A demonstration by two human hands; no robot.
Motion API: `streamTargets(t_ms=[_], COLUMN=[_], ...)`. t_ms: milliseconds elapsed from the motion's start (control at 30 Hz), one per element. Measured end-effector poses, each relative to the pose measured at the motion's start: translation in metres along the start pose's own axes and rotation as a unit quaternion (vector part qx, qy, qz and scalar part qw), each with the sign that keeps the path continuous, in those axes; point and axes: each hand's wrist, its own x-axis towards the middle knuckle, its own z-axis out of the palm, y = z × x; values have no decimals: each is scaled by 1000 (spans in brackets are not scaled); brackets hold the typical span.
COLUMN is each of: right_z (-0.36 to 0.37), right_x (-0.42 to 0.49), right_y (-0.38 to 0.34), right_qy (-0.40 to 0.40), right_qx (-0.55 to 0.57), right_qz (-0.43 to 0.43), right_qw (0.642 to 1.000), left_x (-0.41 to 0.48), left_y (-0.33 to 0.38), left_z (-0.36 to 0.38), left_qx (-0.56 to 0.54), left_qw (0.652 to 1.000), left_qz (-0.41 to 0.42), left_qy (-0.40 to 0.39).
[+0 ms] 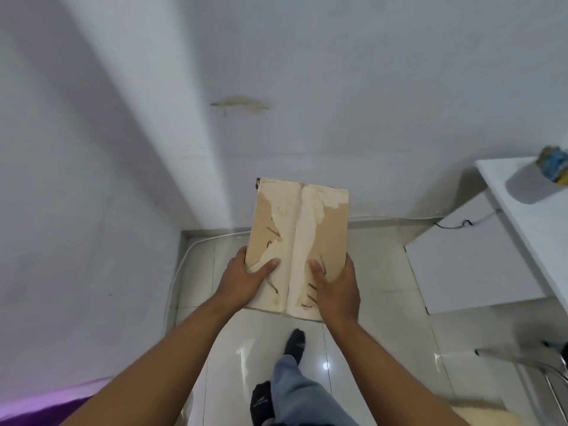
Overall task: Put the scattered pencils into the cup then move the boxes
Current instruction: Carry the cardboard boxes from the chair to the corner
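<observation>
I hold a brown cardboard box (pixel 302 229) in the air in front of me, above the tiled floor. Its top shows torn tape and several staples. My left hand (pixel 246 275) grips its near left edge, thumb lying on top. My right hand (pixel 335 287) grips its near right edge the same way. A colourful cup (pixel 553 164) stands on the white table (pixel 522 216) at the far right; its contents are blurred. No pencils are visible.
A white wall (pixel 307 87) stands close ahead and another at the left. A white panel (pixel 470 265) leans under the table with a black cable beside it. A chair's metal frame (pixel 522 364) is at right. My legs and black socks are below.
</observation>
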Motion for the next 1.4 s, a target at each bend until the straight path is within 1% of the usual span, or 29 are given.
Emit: streamTargets(t_ms=[33, 67, 133, 200, 267, 333, 367, 467, 567, 700, 833, 967, 1100, 1167, 1267, 1400], right_z=[8, 31, 41, 74, 101, 141, 144, 199, 257, 345, 442, 518, 572, 595, 622, 641], right_x=[3, 16, 20, 33, 41, 50, 48, 60, 78, 110, 151, 179, 197, 201, 205, 212], right_y=[-3, -8, -9, -13, -12, -12, -11, 1, 22, 72, 154, 235, 304, 332, 366, 379], right_qy=[-7, -26, -26, -59, -77, -92, -94, -106, -118, -121, -126, -136, -130, -128, -133, -150], right_qx=[-4, -18, -14, -5, 12, 4, -6, -36, -74, -89, -97, -94, -99, -101, -97, -101], right_qz=[-4, -15, -9, -2, 18, 8, 4, -1, 19, 18, 25, 34, 46, 57, 70, 38], right_qw=[1000, 999, 1000, 998, 997, 996, 996, 994, 990, 988, 987, 986, 985, 985, 984, 983], left_x=[4, 16, 17, 33, 49, 75, 78, 115, 157, 226, 303, 363, 405, 420, 438, 456], left_y=[-2, -11, -13, -29, -46, -74, -79, -120, -166, -236, -328, -415, -501, -538, -571, -595], left_z=[-5, -16, -20, -36, -51, -74, -78, -104, -122, -129, -121, -108, -92, -85, -73, -73], left_qx=[-9, -31, -42, -56, -49, -45, -37, -38, -44, -57, -51, -22, 31, 37, 50, 75], left_qw=[1000, 999, 998, 995, 993, 991, 991, 992, 989, 986, 986, 987, 984, 982, 982, 981], left_qz=[-3, -19, -20, -44, -63, -73, -71, -83, -102, -120, -129, -136, -165, -175, -176, -173], left_qy=[8, 32, 41, 67, 85, 104, 106, 91, 96, 101, 87, 83, 56, 55, 57, 48])
